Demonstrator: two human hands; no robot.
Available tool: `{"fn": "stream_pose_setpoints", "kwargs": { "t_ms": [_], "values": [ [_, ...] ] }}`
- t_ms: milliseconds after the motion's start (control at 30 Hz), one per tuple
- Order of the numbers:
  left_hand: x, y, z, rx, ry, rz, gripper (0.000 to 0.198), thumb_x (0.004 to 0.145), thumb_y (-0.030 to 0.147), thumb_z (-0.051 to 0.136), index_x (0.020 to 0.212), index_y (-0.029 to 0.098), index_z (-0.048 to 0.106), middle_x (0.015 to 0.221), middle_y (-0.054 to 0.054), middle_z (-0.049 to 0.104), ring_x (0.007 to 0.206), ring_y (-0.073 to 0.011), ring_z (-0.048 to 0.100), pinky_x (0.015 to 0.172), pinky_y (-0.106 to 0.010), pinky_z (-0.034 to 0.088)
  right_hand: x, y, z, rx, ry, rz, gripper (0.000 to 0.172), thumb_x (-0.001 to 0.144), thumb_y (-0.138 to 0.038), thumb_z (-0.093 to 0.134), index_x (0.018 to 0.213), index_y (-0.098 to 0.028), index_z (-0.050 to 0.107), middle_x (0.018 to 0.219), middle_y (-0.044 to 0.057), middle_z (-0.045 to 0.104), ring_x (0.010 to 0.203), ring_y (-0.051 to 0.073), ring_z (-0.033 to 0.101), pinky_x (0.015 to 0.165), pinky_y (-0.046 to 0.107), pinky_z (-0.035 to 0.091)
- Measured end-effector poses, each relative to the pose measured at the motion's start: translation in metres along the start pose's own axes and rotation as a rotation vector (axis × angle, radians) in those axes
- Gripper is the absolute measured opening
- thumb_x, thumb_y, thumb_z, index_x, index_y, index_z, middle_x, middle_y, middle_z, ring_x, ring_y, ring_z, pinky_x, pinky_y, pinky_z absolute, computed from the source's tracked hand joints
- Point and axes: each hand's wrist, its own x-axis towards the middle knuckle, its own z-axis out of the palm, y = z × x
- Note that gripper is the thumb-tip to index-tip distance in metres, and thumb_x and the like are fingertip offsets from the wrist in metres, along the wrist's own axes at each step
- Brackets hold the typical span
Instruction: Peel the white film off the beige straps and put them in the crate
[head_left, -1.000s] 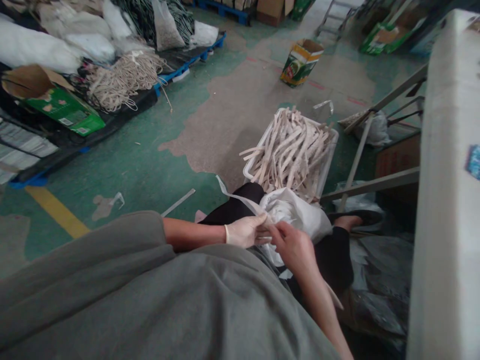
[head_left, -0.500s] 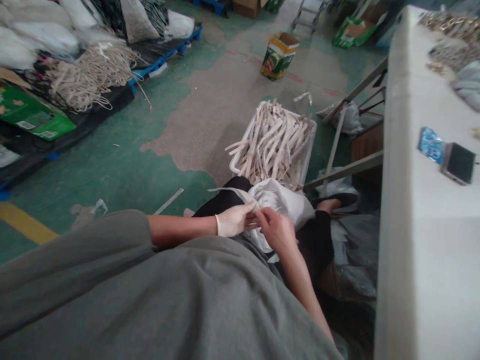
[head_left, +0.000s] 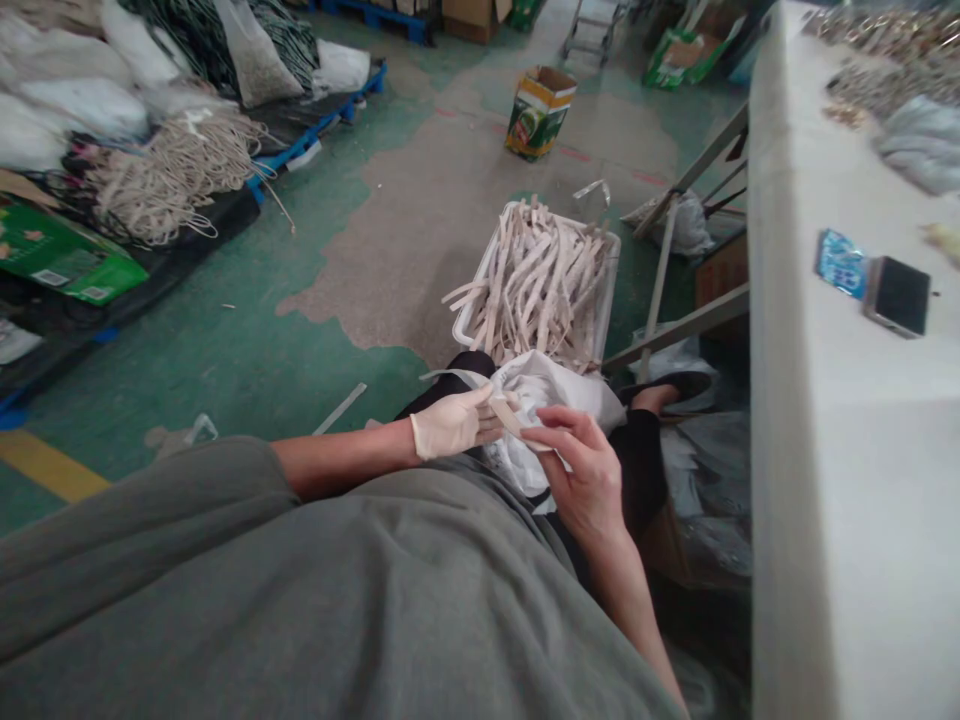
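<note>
A grey sweatshirt (head_left: pixel 337 600), worn by the person with the camera, fills the bottom of the head view and hides most of the lap. A long white table (head_left: pixel 817 480) runs down the right side, cut off by the frame edge, with a dark phone (head_left: pixel 896 295) and a blue packet (head_left: pixel 840 262) lying touching each other on it. On the worn green floor (head_left: pixel 225 330) in front of the knees stands a white crate (head_left: pixel 613 285) heaped with beige strips (head_left: pixel 540 280). A crumpled white bag (head_left: pixel 559 395) rests on the black-clad lap, just this side of the crate. The left hand (head_left: pixel 450 425), in a pale glove, lies against the bag's left edge with thumb and fingers pinched together on one end of a single beige strip (head_left: pixel 514 418). The bare right hand (head_left: pixel 581 465) sits palm up and loosely curled over the bag, its thumb and forefinger nipping the same strip's other end. The strip is short, slanted between the two hands and over the bag. What the bag holds is hard to make out. Far left, a heap of pale cord (head_left: pixel 165 170) is blurred.
</note>
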Motion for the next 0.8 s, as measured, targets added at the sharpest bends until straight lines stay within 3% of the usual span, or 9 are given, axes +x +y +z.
{"fn": "stream_pose_setpoints", "kwargs": {
  "t_ms": [67, 133, 267, 333, 433, 567, 633, 700, 800],
  "values": [
    [-0.002, -0.007, 0.004, 0.016, -0.065, -0.037, 0.036, 0.104, 0.039, 0.043, 0.105, 0.014, 0.069, 0.102, -0.01, 0.074, 0.091, -0.0161, 0.069, 0.088, -0.03, 0.05, 0.005, 0.012, 0.015, 0.027, -0.019, -0.049, 0.016, 0.095, -0.018, 0.058, 0.098, -0.022, 0.073, 0.119, 0.008, 0.069, 0.107, 0.02, 0.067, 0.09, 0.035, 0.055],
    [-0.005, -0.012, 0.006, 0.008, -0.121, -0.1, 0.04, 0.103, 0.043, 0.043, 0.108, 0.013, 0.068, 0.099, -0.011, 0.074, 0.092, -0.0184, 0.07, 0.088, -0.032, 0.051, 0.007, 0.02, 0.023, 0.057, -0.046, -0.064, 0.018, 0.097, -0.018, 0.053, 0.101, -0.022, 0.07, 0.116, 0.007, 0.072, 0.109, 0.02, 0.068, 0.097, 0.038, 0.053],
    [0.001, -0.008, -0.007, -0.061, -0.178, -0.234, 0.066, 0.095, 0.065, 0.045, 0.124, 0.007, 0.061, 0.108, -0.017, 0.073, 0.1, -0.0267, 0.071, 0.088, -0.037, 0.053, -0.004, 0.016, 0.005, 0.153, -0.014, 0.092, 0.015, 0.098, -0.018, 0.056, 0.102, -0.024, 0.069, 0.096, 0.002, 0.075, 0.086, 0.015, 0.07, 0.079, 0.027, 0.055],
    [0.012, 0.003, -0.021, -0.128, -0.029, -0.153, 0.068, 0.094, 0.065, 0.047, 0.129, 0.007, 0.056, 0.106, -0.017, 0.074, 0.095, -0.0268, 0.072, 0.084, -0.037, 0.055, -0.019, 0.007, -0.019, 0.29, 0.009, 0.17, 0.014, 0.098, -0.019, 0.057, 0.1, -0.025, 0.069, 0.092, 0.002, 0.074, 0.082, 0.014, 0.069, 0.074, 0.024, 0.054],
    [0.032, 0.035, -0.046, -0.265, 0.264, 0.093, 0.056, 0.1, 0.053, 0.045, 0.13, 0.007, 0.052, 0.093, -0.013, 0.074, 0.078, -0.0226, 0.073, 0.072, -0.034, 0.057, -0.05, -0.005, -0.058, 0.544, -0.025, 0.243, 0.015, 0.098, -0.021, 0.053, 0.096, -0.024, 0.068, 0.086, 0.004, 0.071, 0.078, 0.017, 0.068, 0.071, 0.026, 0.054],
    [0.045, 0.079, -0.055, -0.357, 0.371, 0.376, 0.036, 0.105, 0.034, 0.039, 0.125, 0.01, 0.056, 0.078, -0.007, 0.071, 0.064, -0.0156, 0.07, 0.061, -0.025, 0.055, -0.087, -0.001, -0.084, 0.698, -0.112, 0.392, 0.019, 0.097, -0.025, 0.053, 0.086, -0.021, 0.068, 0.076, 0.006, 0.068, 0.069, 0.018, 0.064, 0.062, 0.027, 0.051],
    [0.046, 0.085, -0.044, -0.267, 0.308, 0.457, 0.027, 0.104, 0.026, 0.04, 0.122, 0.016, 0.058, 0.079, -0.004, 0.072, 0.064, -0.0134, 0.07, 0.06, -0.023, 0.054, -0.092, 0.006, -0.079, 0.741, -0.175, 0.469, 0.025, 0.097, -0.032, 0.054, 0.082, -0.02, 0.07, 0.074, 0.007, 0.067, 0.068, 0.019, 0.063, 0.063, 0.028, 0.051],
    [0.047, 0.079, -0.027, -0.064, 0.163, 0.455, 0.024, 0.102, 0.023, 0.045, 0.118, 0.016, 0.062, 0.083, -0.005, 0.073, 0.063, -0.0137, 0.07, 0.057, -0.022, 0.052, -0.084, 0.013, -0.066, 0.784, -0.187, 0.532, 0.03, 0.097, -0.039, 0.056, 0.083, -0.019, 0.074, 0.079, 0.009, 0.069, 0.071, 0.019, 0.064, 0.068, 0.029, 0.052],
    [0.049, 0.053, -0.005, 0.273, -0.095, 0.355, 0.024, 0.097, 0.027, 0.057, 0.113, 0.013, 0.067, 0.085, -0.01, 0.073, 0.064, -0.0156, 0.07, 0.056, -0.021, 0.049, -0.055, 0.028, -0.044, 0.836, -0.03, 0.616, 0.03, 0.091, -0.047, 0.065, 0.107, -0.024, 0.077, 0.109, 0.01, 0.073, 0.096, 0.023, 0.068, 0.086, 0.033, 0.053]
  ]
}}
